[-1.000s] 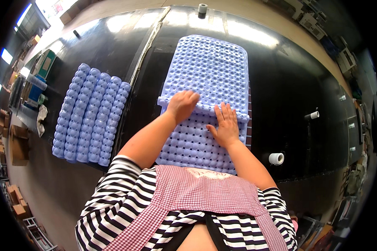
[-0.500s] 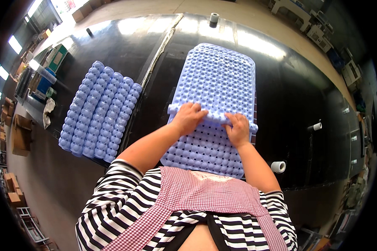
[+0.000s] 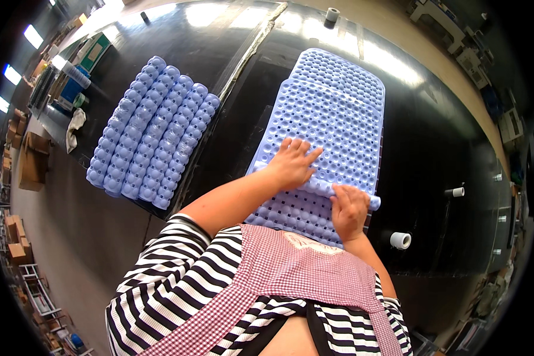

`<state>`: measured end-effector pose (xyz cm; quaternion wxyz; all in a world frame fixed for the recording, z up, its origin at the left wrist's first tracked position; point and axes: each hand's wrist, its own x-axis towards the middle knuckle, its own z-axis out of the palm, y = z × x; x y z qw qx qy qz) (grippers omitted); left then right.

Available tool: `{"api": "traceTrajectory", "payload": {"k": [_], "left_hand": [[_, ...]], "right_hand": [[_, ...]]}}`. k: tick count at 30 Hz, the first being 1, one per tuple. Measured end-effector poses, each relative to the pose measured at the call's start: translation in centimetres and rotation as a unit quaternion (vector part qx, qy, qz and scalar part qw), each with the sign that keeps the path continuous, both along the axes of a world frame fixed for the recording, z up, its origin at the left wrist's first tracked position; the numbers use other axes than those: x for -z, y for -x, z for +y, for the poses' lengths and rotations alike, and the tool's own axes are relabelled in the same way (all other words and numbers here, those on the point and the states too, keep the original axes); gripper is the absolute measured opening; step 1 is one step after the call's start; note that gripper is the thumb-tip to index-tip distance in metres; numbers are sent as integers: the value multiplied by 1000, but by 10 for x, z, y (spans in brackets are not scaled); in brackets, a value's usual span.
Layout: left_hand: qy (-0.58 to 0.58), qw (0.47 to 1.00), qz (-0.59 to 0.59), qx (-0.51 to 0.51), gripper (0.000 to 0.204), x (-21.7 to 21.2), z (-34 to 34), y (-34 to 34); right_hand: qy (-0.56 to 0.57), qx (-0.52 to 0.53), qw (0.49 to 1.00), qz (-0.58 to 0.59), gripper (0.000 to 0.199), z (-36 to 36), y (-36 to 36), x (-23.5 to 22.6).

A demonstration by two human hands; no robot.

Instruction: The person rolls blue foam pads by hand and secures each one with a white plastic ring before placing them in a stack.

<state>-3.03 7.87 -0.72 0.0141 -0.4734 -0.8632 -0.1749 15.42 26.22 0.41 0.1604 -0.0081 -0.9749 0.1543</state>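
I see the left hand (image 3: 295, 163) spread over the pale blue mat (image 3: 338, 121), right of the frame's centre, and the right hand (image 3: 350, 210) curled on its rolled ridge (image 3: 374, 203), though how firmly it grips I cannot tell. The checked apron (image 3: 314, 267) hides the mat's near end from me. The glossy black worktop (image 3: 439, 154) carries lumpy blue rolls (image 3: 154, 133) left of centre, with cardboard boxes (image 3: 34, 161) on the dim floor (image 3: 77, 237) at the frame's left
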Motion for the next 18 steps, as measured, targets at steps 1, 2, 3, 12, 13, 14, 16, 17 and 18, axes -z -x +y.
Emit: {"api": "traceTrajectory", "payload": {"k": [1,2,3,12,13,14,16,17,18], "left_hand": [[-19,999,35,-14,54,0,8,13],[-39,996,70,-28,52,1,14,23],[-41,996,70,-29,52,-2,19,31],[-52,996,65,-33,57,6,24,-17],[-51,996,67,-34,57,5,27,-8],[-15,999,33,-37,64,3,34,7],[19,999,3,-38,71,-7,48,38],[63,997,-25,-43,74,-15,56,52],[105,992,-52,-49,77,-22,65,68]], "right_hand": [[17,-20,999,-27,47,-7,0,-1],[15,-23,999,-26,47,-14,5,-1],[-2,-8,1000,-22,52,-20,9,1],[-64,-1,995,-83,51,50,128,7],[-68,-8,997,-30,50,54,141,11],[-68,-8,997,-28,50,60,149,13],[0,4,998,58,49,69,165,13],[12,35,996,85,51,70,165,15],[10,36,995,90,51,71,162,19]]}}
